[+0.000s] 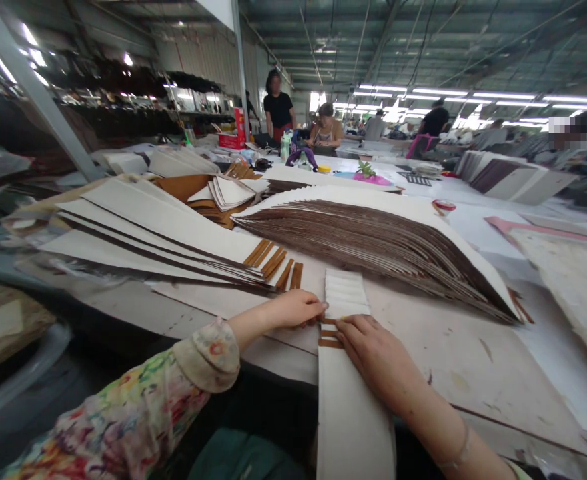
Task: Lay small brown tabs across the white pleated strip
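A stack of long white strips with brown edges lies on the table and runs off its near edge toward me. My left hand pinches the stack's left edge, fingertips at the staggered ends. My right hand lies flat on top of the strips, pressing them down just beside the left hand. Brown bands show between the two hands where the layers are offset.
A big fanned pile of brown-edged white strips lies behind the hands. More long strips are spread at the left. Folded pieces sit farther back. Several people stand or sit at the far tables.
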Tool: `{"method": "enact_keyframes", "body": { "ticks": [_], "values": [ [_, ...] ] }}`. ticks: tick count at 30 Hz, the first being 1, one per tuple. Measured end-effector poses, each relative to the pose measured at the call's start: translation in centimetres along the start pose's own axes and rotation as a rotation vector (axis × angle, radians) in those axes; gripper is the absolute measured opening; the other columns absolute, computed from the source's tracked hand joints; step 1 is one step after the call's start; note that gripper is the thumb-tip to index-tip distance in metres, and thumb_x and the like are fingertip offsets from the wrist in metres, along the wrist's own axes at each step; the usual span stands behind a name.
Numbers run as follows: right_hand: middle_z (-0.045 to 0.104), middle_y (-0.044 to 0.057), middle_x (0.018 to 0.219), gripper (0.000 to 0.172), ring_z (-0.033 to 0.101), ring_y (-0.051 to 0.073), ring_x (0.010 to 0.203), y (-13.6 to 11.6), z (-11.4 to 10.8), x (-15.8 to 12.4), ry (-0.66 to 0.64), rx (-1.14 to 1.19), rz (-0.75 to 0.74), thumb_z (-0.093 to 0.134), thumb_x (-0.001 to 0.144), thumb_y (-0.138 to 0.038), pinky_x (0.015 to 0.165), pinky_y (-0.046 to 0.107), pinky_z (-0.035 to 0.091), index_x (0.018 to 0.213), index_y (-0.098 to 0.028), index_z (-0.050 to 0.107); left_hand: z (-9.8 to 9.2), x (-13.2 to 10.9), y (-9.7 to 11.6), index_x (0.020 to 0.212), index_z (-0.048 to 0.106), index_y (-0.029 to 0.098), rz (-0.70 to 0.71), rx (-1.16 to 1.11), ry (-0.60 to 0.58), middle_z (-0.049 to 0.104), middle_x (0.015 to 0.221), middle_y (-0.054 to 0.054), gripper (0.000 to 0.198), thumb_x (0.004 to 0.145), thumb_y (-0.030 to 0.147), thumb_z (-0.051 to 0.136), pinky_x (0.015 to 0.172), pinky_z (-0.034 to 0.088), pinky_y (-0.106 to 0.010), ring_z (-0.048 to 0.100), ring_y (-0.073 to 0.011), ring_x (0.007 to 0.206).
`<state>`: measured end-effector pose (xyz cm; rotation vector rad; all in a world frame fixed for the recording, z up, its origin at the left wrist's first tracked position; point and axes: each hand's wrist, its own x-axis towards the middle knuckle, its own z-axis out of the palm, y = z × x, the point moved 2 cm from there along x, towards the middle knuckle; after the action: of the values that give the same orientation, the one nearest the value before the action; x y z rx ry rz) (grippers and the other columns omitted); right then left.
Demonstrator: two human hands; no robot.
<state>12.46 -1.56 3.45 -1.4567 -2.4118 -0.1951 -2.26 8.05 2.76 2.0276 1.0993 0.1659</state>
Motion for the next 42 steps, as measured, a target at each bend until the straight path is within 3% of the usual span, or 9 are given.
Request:
{"method": "enact_keyframes", "body": {
  "ticks": [6,13,16,20,25,30,33,37,42],
  "values": [
    [0.057,0.006,0.085,0.02,0.054,0.019,0.083,0.0,-0.2,0.1,-0.012,0.032,0.003,0.039,0.088,-0.021,0.073,0.034,0.047,0.099,-0.02,0.055,0.4,0.3,-0.1,0.07,0.059,0.016,0.016,0.069,-0.069,0.047,0.045,0.005,0.029,0.075,0.043,0.049,0.042,0.029,-0.02,0.041,-0.0091,0.041],
    [0.056,0.006,0.086,0.021,0.052,0.02,0.085,0.2,-0.2,0.2,-0.067,0.068,0.037,0.042,0.087,-0.02,0.075,0.034,0.046,0.102,-0.02,0.055,1.0,-0.2,-0.3,0.07,0.056,0.015,0.057,0.028,0.062,0.052,0.058,0.003,0.02,0.078,0.031,0.046,0.051,0.035,-0.019,0.046,-0.0104,0.055],
    [0.056,0.006,0.092,0.022,0.051,0.019,0.087,0.4,0.2,-0.3,-0.03,0.11,0.097,0.039,0.088,-0.02,0.078,0.035,0.044,0.104,-0.019,0.054,1.5,-1.9,0.1,0.087,0.056,0.015,0.054,0.006,0.113,0.054,0.066,0.001,0.027,0.083,0.034,0.037,0.052,0.039,-0.021,0.049,-0.0115,0.057],
    [0.056,0.009,0.098,0.024,0.049,0.021,0.092,0.6,0.5,-0.7,0.003,0.159,0.202,0.036,0.088,-0.02,0.083,0.038,0.039,0.103,-0.016,0.054,2.9,-5.1,1.2,0.12,0.04,0.016,0.138,0.031,0.237,0.055,0.099,-0.006,0.056,0.073,0.042,0.056,0.073,0.044,-0.029,0.053,-0.0181,0.084],
    [0.057,0.009,0.081,0.028,0.049,0.022,0.084,2.0,-0.4,0.5,-0.017,0.383,0.34,0.033,0.086,-0.025,0.082,0.039,0.035,0.074,-0.017,0.056,4.3,-6.7,2.1,0.127,0.033,0.014,0.133,0.094,0.292,0.05,0.114,-0.011,0.07,0.069,0.04,0.062,0.094,0.034,-0.038,0.044,-0.025,0.107],
    [0.057,0.002,0.061,0.046,0.052,0.014,0.061,3.5,-2.0,1.9,-0.077,0.588,0.407,0.024,0.089,-0.04,0.06,0.026,0.041,0.061,-0.018,0.052,4.5,-6.9,2.1,0.123,0.039,0.019,0.143,0.037,0.323,0.051,0.11,-0.008,0.059,0.07,0.036,0.061,0.092,0.036,-0.035,0.046,-0.0235,0.103],
    [0.063,0.002,0.075,0.05,0.057,0.014,0.074,3.7,-2.2,1.3,-0.071,0.937,0.491,0.025,0.087,-0.05,0.069,0.025,0.043,0.074,-0.017,0.06,4.9,-7.1,2.1,0.115,0.044,0.02,0.193,-0.068,0.368,0.05,0.106,-0.006,0.049,0.07,0.03,0.062,0.089,0.037,-0.032,0.047,-0.021,0.101],
    [0.065,0.006,0.088,0.055,0.059,0.018,0.083,3.9,-1.2,-0.4,-0.101,1.484,0.74,0.034,0.08,-0.062,0.075,0.03,0.043,0.095,-0.017,0.062,5.7,-7.2,2.1,0.098,0.049,0.018,0.223,-0.169,0.43,0.049,0.098,-0.004,0.031,0.07,0.022,0.062,0.082,0.039,-0.028,0.047,-0.0185,0.093],
    [0.063,0.007,0.101,0.053,0.056,0.022,0.095,4.0,-0.6,-1.5,-0.109,1.52,0.75,0.04,0.078,-0.061,0.084,0.035,0.04,0.099,-0.017,0.062,5.8,-6.9,2.1,0.083,0.049,0.017,0.192,-0.192,0.426,0.048,0.085,-0.001,0.018,0.07,0.021,0.061,0.074,0.037,-0.026,0.047,-0.0166,0.082]
  ]
}}
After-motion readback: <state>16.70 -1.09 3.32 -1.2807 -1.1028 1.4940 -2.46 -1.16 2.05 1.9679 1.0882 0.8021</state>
